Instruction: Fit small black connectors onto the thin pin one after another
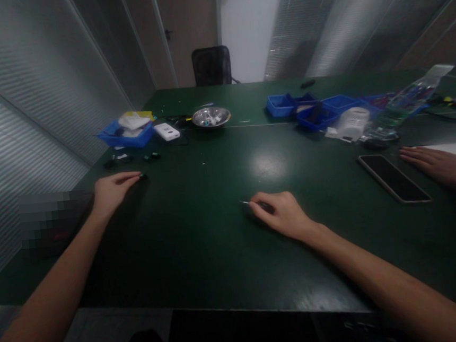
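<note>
My left hand [112, 190] reaches out to the left side of the green table. Its thumb and fingertips pinch a small dark piece [143, 176] at the table surface; the piece is too small to name. Nearer the middle, my right hand [281, 211] is closed around the dark handle of a small screwdriver [245, 202]. Its thin metal tip points left, and most of the handle is hidden in my fingers. Just beyond my left hand lie several small dark pieces [152, 157] like the one I pinch.
A blue bin [129, 140], a white device [167, 131] and a metal bowl [211, 117] stand at the back left. Blue trays [280, 105] and a clear plastic bottle [401, 103] are at the back right. Another person's hand [434, 161] rests beside a phone [394, 179].
</note>
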The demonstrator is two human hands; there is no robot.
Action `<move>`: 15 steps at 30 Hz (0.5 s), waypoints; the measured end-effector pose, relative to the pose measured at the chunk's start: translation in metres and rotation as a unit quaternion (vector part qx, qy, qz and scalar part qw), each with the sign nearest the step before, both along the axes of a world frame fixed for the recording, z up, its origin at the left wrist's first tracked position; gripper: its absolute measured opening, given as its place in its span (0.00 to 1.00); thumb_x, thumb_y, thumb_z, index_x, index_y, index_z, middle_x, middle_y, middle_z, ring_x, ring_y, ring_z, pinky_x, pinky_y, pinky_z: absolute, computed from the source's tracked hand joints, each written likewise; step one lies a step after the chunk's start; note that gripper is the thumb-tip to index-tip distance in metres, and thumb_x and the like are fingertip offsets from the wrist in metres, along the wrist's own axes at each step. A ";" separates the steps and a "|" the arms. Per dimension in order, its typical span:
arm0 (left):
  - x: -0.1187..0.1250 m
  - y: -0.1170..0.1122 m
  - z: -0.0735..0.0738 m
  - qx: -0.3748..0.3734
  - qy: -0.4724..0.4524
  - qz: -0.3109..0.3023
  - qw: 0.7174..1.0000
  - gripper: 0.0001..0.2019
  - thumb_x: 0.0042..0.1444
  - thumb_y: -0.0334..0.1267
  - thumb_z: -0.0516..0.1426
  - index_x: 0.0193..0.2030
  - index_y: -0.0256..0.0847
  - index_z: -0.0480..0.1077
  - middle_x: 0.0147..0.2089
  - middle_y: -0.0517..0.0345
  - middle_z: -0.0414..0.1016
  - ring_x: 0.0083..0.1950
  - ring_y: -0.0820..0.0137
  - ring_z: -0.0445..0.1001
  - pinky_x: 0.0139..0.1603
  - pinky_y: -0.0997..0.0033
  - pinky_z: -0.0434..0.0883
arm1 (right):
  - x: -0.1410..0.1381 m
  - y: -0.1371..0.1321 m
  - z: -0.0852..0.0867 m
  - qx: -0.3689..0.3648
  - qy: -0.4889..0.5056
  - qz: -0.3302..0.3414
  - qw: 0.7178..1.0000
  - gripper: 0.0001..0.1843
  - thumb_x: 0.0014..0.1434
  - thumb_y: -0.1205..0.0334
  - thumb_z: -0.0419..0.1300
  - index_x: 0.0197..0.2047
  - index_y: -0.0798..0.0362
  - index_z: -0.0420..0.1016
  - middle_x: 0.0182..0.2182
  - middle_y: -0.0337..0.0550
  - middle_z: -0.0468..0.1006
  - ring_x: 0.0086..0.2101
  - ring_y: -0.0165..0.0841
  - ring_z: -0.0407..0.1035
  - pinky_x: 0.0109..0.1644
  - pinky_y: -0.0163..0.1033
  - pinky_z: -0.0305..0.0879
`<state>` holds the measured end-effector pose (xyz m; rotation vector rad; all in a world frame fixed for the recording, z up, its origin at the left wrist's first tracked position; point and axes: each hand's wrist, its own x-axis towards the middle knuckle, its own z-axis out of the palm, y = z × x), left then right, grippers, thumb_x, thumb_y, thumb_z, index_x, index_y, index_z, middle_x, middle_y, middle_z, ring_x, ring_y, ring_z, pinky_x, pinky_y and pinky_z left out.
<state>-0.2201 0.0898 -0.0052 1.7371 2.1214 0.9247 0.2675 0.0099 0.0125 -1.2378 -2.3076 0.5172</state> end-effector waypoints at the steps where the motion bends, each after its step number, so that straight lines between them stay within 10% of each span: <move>1: 0.000 0.000 0.000 -0.005 -0.006 0.006 1.000 0.19 0.58 0.48 0.64 0.53 0.44 0.79 0.49 0.62 0.81 0.47 0.67 0.76 0.47 0.73 0.67 | 0.000 0.000 0.000 0.001 0.000 0.000 1.000 0.17 0.70 0.52 0.52 0.42 0.52 0.79 0.26 0.38 0.78 0.23 0.27 0.67 0.30 0.35 0.57; 15: 0.015 -0.003 0.009 -0.018 -0.136 0.038 0.990 0.22 0.52 0.43 0.69 0.53 0.38 0.79 0.49 0.59 0.81 0.48 0.65 0.75 0.50 0.69 0.68 | 0.001 -0.001 0.001 0.001 -0.001 0.004 1.000 0.18 0.70 0.51 0.52 0.42 0.52 0.79 0.24 0.37 0.76 0.22 0.27 0.66 0.30 0.35 0.56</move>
